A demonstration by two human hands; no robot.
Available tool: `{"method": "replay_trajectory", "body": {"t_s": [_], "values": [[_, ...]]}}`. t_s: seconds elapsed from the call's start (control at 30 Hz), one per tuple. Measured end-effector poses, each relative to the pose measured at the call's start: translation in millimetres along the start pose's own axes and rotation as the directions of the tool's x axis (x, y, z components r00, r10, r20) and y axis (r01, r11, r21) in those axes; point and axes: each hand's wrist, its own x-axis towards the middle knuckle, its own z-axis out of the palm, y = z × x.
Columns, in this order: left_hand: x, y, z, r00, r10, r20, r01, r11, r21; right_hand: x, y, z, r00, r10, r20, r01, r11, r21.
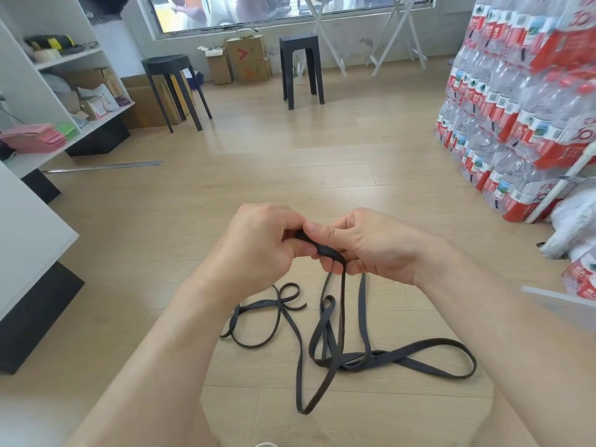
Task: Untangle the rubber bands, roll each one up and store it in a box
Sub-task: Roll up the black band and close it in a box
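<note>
- Wooden floor (pixel 322 162) — black rubber bands (pixel 325 346) lie tangled below the hands.
- Left hand (pixel 258 243), right hand (pixel 377 246): each grip clenched on one band's upper end, strands hanging floorward.

Hands at centre: left hand (pixel 258 243) at 9 o'clock of right hand (pixel 374 246), fingertips touching, both pinched on one end of a rubber band (pixel 322 250). Strands hanging from there toward 6 o'clock, down to the tangled bands (pixel 354 356) on the floor (pixel 322 156). One loop spread toward 4 o'clock, another toward 7 o'clock beside the left forearm. Two stools (pixel 175 88) at 11 and 12 o'clock, cardboard boxes (pixel 248 59) between and behind them, under the window (pixel 290 8). Shelves (pixel 64 75) at 10 o'clock. Stacked water bottle packs (pixel 516 108) at 2 o'clock.
</note>
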Motion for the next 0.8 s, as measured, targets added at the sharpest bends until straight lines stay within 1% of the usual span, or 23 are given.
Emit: {"method": "replay_trajectory", "body": {"t_s": [0.03,0.07,0.13,0.2,0.27,0.3,0.37,0.4,0.47,0.53,0.6,0.7,0.8], "values": [[0.1,-0.2,1.3,1.0,0.0,-0.007,0.0,1.0,-0.014,0.0,1.0,-0.3,1.0,-0.007,0.002,0.007,1.0,0.021],[-0.1,-0.7,2.7,1.0,-0.018,-0.017,0.016,0.998,-0.064,-0.1,2.0,-1.4,1.0,-0.017,0.013,0.016,0.999,0.047],[-1.3,0.0,3.9,0.995,-0.104,-0.009,0.098,0.961,-0.26,-0.6,3.2,-4.8,0.998,-0.042,0.053,0.036,0.993,0.112],[-3.1,1.4,3.1,0.981,-0.179,0.077,0.194,0.853,-0.485,-0.7,5.4,-9.9,0.994,-0.069,0.089,0.051,0.98,0.194],[-4.8,-1.8,4.4,0.965,-0.194,0.174,0.261,0.715,-0.649,-0.5,7.0,-15.0,0.99,-0.089,0.107,0.059,0.964,0.258],[-5.1,-3.0,5.5,0.961,-0.186,0.204,0.276,0.665,-0.694,-0.6,7.1,-15.9,0.988,-0.103,0.118,0.066,0.957,0.281],[-5.8,-2.3,7.9,0.962,-0.165,0.216,0.271,0.621,-0.735,-1.2,7.3,-15.2,0.979,-0.141,0.147,0.087,0.943,0.323],[-6.0,-1.2,9.2,0.968,-0.16,0.196,0.253,0.624,-0.739,-2.0,7.4,-14.9,0.975,-0.152,0.162,0.091,0.939,0.333],[-6.3,0.3,9.1,0.983,-0.153,0.105,0.182,0.697,-0.694,-4.1,5.7,-14.7,0.972,-0.137,0.193,0.076,0.954,0.291],[-5.4,0.8,4.6,0.988,-0.152,0.022,0.136,0.801,-0.582,-6.7,1.6,-14.6,0.981,-0.058,0.186,0.028,0.987,0.156],[-3.9,-4.3,0.9,0.986,-0.163,-0.039,0.128,0.881,-0.456,-7.1,0.2,-14.1,0.991,0.02,0.135,-0.026,0.999,0.043],[-4.1,-4.9,-3.3,0.987,-0.16,-0.021,0.143,0.927,-0.345,-4.6,1.0,-11.7,0.998,0.023,0.062,-0.027,0.998,0.064],[-4.5,-3.8,-5.2,0.991,-0.137,0.004,0.131,0.938,-0.321,-3.2,1.9,-7.5,1.0,-0.002,0.01,0.002,0.998,0.061]]}}
